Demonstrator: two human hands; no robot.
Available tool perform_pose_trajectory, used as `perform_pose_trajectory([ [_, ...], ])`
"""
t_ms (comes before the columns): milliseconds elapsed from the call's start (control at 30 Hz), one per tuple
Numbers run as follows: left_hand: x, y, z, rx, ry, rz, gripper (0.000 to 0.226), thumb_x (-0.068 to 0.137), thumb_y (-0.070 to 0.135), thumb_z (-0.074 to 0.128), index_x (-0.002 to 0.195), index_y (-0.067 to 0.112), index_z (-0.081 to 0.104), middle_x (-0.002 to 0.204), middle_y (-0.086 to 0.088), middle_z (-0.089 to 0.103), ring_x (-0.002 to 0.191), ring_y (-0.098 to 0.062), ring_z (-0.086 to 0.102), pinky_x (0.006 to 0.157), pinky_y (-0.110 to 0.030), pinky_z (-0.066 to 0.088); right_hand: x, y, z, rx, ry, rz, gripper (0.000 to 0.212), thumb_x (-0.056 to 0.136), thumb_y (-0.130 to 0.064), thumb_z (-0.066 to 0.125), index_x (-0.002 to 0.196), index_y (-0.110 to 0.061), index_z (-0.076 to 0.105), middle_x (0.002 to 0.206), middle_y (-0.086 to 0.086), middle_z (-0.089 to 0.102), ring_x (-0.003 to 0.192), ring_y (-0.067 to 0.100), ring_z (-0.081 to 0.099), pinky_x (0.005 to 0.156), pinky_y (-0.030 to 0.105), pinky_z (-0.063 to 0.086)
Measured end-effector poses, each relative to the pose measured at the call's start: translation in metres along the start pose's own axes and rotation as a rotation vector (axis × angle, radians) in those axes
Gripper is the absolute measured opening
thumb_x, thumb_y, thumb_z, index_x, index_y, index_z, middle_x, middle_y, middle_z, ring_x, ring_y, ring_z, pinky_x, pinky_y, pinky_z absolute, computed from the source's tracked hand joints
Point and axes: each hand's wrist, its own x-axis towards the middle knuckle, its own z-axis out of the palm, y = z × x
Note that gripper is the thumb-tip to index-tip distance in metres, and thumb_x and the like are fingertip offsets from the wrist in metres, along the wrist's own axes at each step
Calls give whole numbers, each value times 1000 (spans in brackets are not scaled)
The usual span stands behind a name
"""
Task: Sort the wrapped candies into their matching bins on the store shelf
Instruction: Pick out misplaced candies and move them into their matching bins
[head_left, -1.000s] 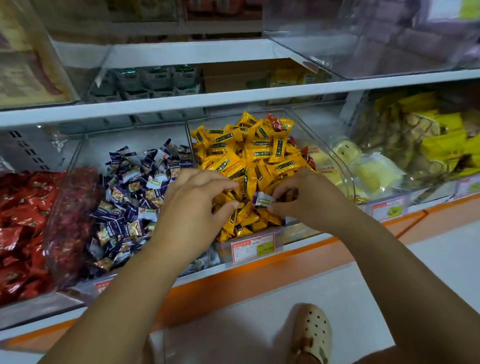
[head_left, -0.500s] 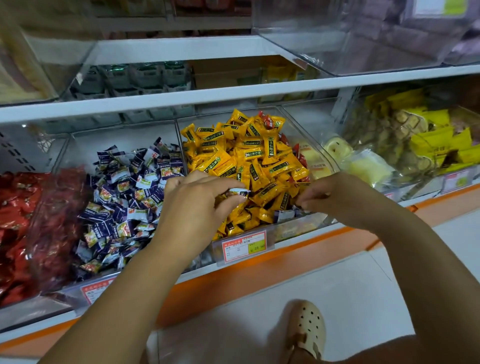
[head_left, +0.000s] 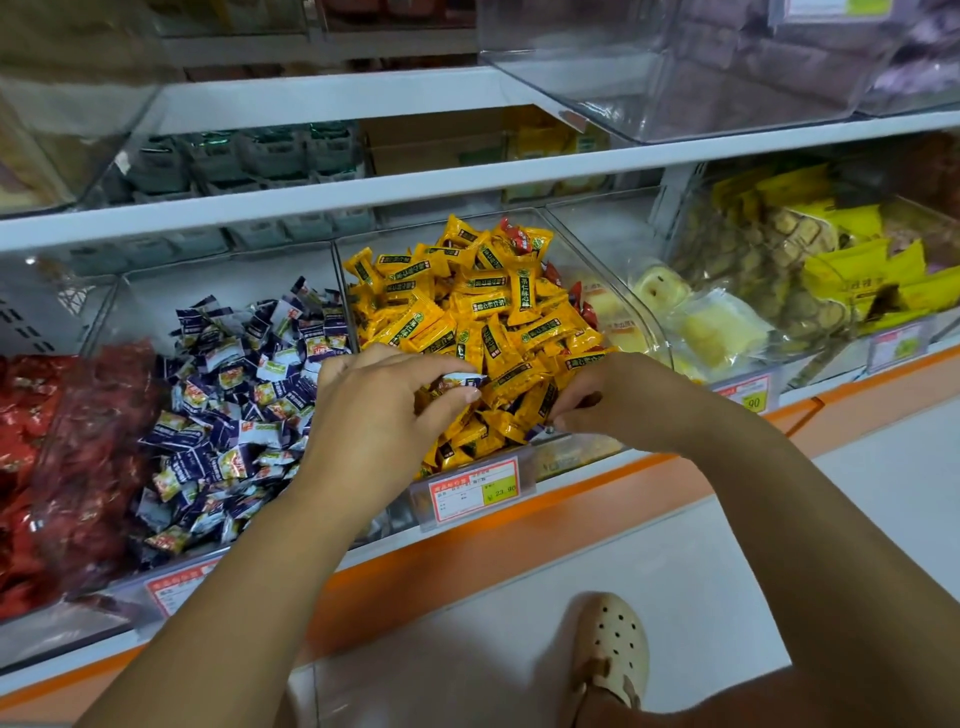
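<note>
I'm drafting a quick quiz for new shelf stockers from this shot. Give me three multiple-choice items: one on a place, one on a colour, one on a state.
1. Where does the blue-and-white candy bin stand relative to the yellow candy bin?
A on the shelf above
B directly to its left
C directly to its right

2. What colour is the held candy that the left hand pinches?
A blue and white
B red
C green

3. In what state is the yellow candy bin?
A empty
B tipped over
C heaped with candies

Answers:
1 B, the two bins share one shelf with a clear divider between them.
2 A, its wrapper shows at the fingertips above the yellow pile.
3 C, the yellow candies mound up high in the bin.
</note>
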Motion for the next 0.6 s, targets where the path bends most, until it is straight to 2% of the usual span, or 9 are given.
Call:
perform_pose_trajectory([
  [67, 0, 0, -1, -14, 2, -7, 24, 85, 47, 62, 107, 41, 69, 84, 26, 54, 105, -11, 49, 88, -26, 16, 1, -1, 0, 12, 32, 4, 8, 89, -22, 66, 87, -19, 74, 80, -5, 68, 54, -4, 54, 44, 7, 36],
  [133, 0, -1, -3, -45, 3, -13, 24, 85, 45, 63, 107, 39, 70, 80, 34, 45, 102, -10, 47, 92, -31, 22, 3, -1, 0, -9, 66, -24, 9, 90, -24, 65, 84, -26, 72, 80, -14, 64, 68, -4, 57, 52, 8, 39],
  [233, -1, -5, -8, -103, 8, -9, 25, 84, 41, 65, 108, 35, 71, 82, 37, 42, 98, -7, 42, 92, -36, 37, 2, -6, 0, -29, 13, -44, 14, 92, -29, 61, 81, -31, 69, 80, -11, 64, 73, 5, 59, 62, 13, 42],
  [300, -2, -6, -12, -124, 10, -11, 24, 85, 40, 65, 108, 35, 70, 83, 36, 44, 97, -5, 40, 87, -25, 37, 1, -9, 0, -25, -89, -67, 20, 93, -32, 59, 75, -33, 68, 76, -3, 63, 72, 19, 61, 67, 29, 46],
  [367, -4, -7, -16, -136, 18, -21, 23, 85, 40, 64, 107, 36, 70, 85, 34, 47, 97, -5, 40, 82, -12, 31, -3, -13, 0, -18, -148, -70, 9, 90, -31, 63, 87, -34, 72, 82, -13, 59, 81, 10, 58, 77, 30, 47],
  [433, -6, -11, -20, -140, 25, -41, 23, 85, 40, 64, 107, 37, 70, 87, 32, 49, 100, -5, 41, 81, -11, 29, -3, -13, 1, -58, -114, -63, 13, 86, -28, 70, 98, -30, 71, 92, -21, 54, 91, 2, 53, 84, 26, 46],
  [533, -9, -19, -25, -143, 35, -69, 21, 85, 39, 64, 105, 38, 69, 90, 31, 50, 103, -5, 40, 83, -7, 26, -2, -13, 3, -75, -42, -65, 13, 81, -24, 76, 91, -30, 70, 90, -22, 57, 90, 5, 54, 79, 26, 47],
  [600, -10, -22, -27, -129, 48, -89, 21, 86, 39, 64, 106, 36, 70, 94, 24, 52, 104, -7, 39, 81, -9, 25, -3, -15, 2, -35, -5, -59, 9, 81, -26, 75, 87, -29, 71, 84, -19, 60, 83, 5, 54, 69, 18, 44],
])
